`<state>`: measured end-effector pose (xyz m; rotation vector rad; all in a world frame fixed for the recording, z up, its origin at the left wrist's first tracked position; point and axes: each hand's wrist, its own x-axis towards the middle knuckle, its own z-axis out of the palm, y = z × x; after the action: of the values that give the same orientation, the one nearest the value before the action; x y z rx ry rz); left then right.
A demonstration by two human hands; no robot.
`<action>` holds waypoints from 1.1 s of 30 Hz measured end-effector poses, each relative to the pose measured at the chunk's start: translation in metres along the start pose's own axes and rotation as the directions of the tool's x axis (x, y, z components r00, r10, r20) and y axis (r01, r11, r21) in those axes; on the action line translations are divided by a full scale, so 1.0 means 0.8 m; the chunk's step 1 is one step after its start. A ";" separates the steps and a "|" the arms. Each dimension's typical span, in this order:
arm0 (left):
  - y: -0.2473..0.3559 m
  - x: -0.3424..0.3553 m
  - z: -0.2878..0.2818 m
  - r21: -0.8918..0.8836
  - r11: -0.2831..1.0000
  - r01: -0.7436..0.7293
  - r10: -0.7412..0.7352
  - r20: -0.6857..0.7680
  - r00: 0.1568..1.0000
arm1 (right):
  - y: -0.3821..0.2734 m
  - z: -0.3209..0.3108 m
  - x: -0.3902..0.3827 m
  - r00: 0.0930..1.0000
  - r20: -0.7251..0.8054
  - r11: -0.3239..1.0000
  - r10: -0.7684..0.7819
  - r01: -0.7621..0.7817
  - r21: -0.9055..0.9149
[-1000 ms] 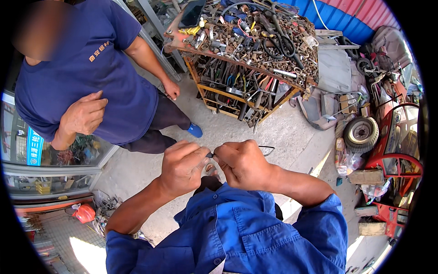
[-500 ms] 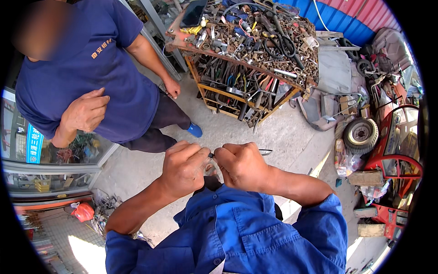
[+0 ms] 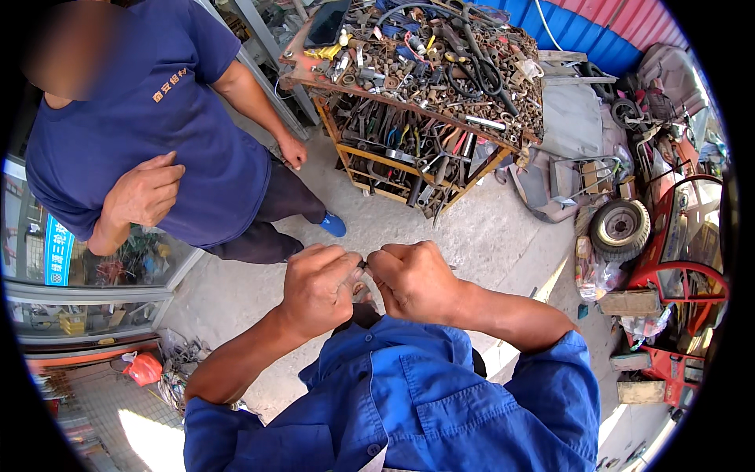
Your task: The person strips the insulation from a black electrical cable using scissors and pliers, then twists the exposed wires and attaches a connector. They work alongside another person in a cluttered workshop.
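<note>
My left hand (image 3: 318, 285) and my right hand (image 3: 413, 279) meet in front of my chest, both closed with fingers curled. Between their fingertips a small dark piece (image 3: 362, 264) barely shows. Its kind cannot be made out, as the fingers cover most of it. Both hands pinch at it from either side, knuckles almost touching.
Ahead stands a workbench (image 3: 409, 102) heaped with bolts, nuts and tools, with pliers and wrenches on shelves below. A person (image 3: 149, 134) in a dark blue shirt stands at the left. Rightward lie a wheel (image 3: 620, 225), a red door frame (image 3: 688, 275) and scrap.
A thin dark strip that stuck out beyond my right hand no longer shows. Both hands stay nearly in place, still pinched together. The view has shifted slightly.
</note>
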<state>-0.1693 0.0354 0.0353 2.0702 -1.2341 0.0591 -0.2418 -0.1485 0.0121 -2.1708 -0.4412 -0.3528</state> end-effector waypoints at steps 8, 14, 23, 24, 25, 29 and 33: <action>-0.005 0.008 -0.016 -0.163 0.987 0.019 -0.017 0.014 1.000 | 0.020 -0.016 0.015 0.998 -0.030 0.979 -0.051 0.056 0.198; -0.001 0.012 -0.032 -0.230 0.962 0.149 -0.133 0.081 0.988 | 0.017 -0.031 0.022 0.999 -0.007 0.978 -0.043 0.044 0.202; -0.004 0.013 -0.046 -0.139 0.989 0.049 -0.030 0.139 0.990 | 0.009 -0.037 0.026 0.996 0.055 0.975 -0.070 0.057 0.215; -0.003 0.014 -0.046 -0.105 0.994 0.017 -0.005 0.115 0.993 | 0.009 -0.037 0.025 0.997 0.051 0.975 -0.062 0.050 0.216; 0.000 0.016 -0.047 -0.070 0.997 -0.014 0.021 0.091 0.996 | 0.008 -0.037 0.024 0.997 0.044 0.977 -0.057 0.046 0.210; 0.011 0.023 -0.047 0.069 0.992 -0.110 0.105 0.068 0.992 | 0.005 -0.033 0.020 0.999 0.019 0.977 -0.042 0.037 0.210; 0.006 0.016 -0.041 0.023 0.992 -0.122 0.120 0.070 0.990 | 0.004 -0.031 0.022 0.998 0.032 0.977 -0.051 0.043 0.209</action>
<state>-0.1562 0.0439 0.0670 2.0336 -1.4072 0.0619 -0.2273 -0.1675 0.0313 -1.9683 -0.5276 -0.2798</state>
